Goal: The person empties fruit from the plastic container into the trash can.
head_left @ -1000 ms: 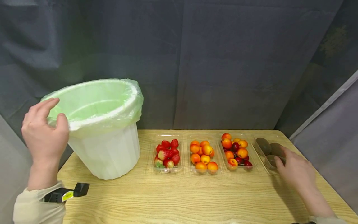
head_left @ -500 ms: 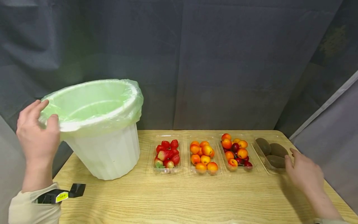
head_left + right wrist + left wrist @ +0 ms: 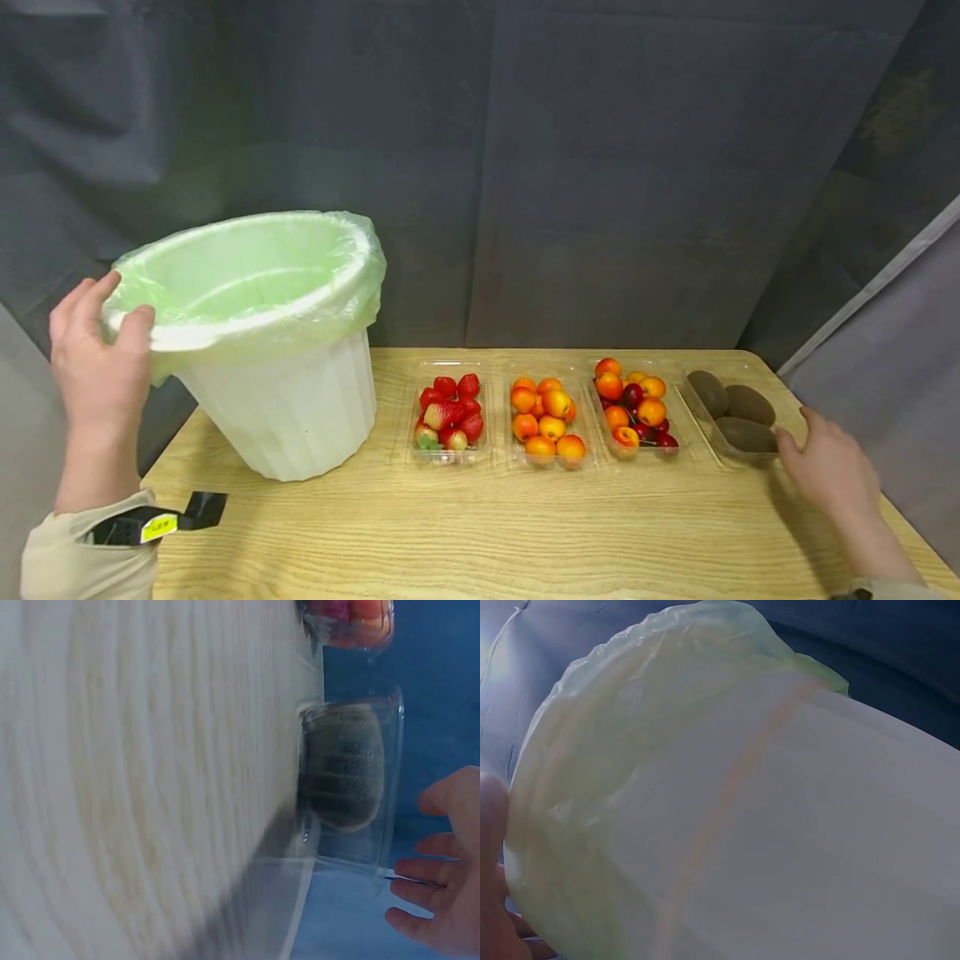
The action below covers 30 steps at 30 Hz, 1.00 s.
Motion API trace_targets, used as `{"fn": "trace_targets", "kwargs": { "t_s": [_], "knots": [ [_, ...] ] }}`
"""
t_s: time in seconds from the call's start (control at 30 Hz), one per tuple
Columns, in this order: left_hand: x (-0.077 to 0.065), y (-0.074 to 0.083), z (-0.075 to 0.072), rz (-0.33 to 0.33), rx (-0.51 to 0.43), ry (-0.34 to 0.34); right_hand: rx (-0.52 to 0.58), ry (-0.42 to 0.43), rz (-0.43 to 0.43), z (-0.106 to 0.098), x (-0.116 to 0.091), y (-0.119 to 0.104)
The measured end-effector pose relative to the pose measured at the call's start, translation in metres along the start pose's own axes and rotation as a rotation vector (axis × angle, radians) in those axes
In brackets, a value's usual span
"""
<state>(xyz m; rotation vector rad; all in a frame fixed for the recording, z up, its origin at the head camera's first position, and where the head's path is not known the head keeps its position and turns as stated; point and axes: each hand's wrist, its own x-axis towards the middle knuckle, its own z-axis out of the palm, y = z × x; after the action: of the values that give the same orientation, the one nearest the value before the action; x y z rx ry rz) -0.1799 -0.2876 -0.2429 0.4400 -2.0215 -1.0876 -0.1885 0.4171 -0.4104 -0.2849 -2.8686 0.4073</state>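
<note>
My left hand [image 3: 101, 358] is at the left rim of a white bin [image 3: 300, 408] with a pale green plastic liner [image 3: 330, 317] folded over its edge. Its thumb and fingers are spread, fingertips right at the rim. In the left wrist view, fingers [image 3: 491, 817] show beside the lined edge. Over on the far right, my right hand [image 3: 832, 467] hovers with relaxed fingers beside a clear plastic tray of brown kiwifruit [image 3: 750, 404]. From the right wrist, that clear tray [image 3: 352, 851] appears just beyond the fingertips, and nothing is in the hand.
Three more clear trays line the back of the wooden table [image 3: 480, 533]: strawberries [image 3: 446, 412], orange-yellow round fruits [image 3: 551, 404], and mixed orange fruits with dark red cherries [image 3: 633, 404]. Dark cloth [image 3: 600, 167] hangs behind the table.
My right hand has withdrawn from over the kiwifruit toward the right and nearer me. My left hand has shifted left along the bin's rim. Bin and trays stay in place.
</note>
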Motion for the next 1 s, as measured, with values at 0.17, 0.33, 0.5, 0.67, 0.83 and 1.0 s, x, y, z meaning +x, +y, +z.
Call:
{"fn": "trace_targets", "kwargs": {
  "t_s": [0.17,0.33,0.5,0.67,0.83,1.0],
  "knots": [
    [-0.001,-0.001,-0.001,-0.064,-0.001,-0.045,0.03,-0.007,0.001,0.004,0.002,0.01],
    [0.0,0.001,-0.002,-0.147,-0.082,-0.098,0.06,-0.021,0.011,0.008,0.004,0.019],
    [-0.001,0.003,-0.003,-0.222,-0.112,-0.167,0.074,-0.04,0.041,0.011,0.005,0.025],
    [-0.001,0.002,-0.003,-0.27,-0.152,-0.203,0.124,-0.098,0.105,0.013,0.009,0.03],
    [-0.001,0.003,-0.002,-0.28,-0.178,-0.198,0.242,-0.18,0.189,0.018,0.009,0.034],
    [-0.002,0.004,-0.002,-0.269,-0.192,-0.214,0.347,-0.236,0.292,0.019,0.01,0.036]
  ]
}}
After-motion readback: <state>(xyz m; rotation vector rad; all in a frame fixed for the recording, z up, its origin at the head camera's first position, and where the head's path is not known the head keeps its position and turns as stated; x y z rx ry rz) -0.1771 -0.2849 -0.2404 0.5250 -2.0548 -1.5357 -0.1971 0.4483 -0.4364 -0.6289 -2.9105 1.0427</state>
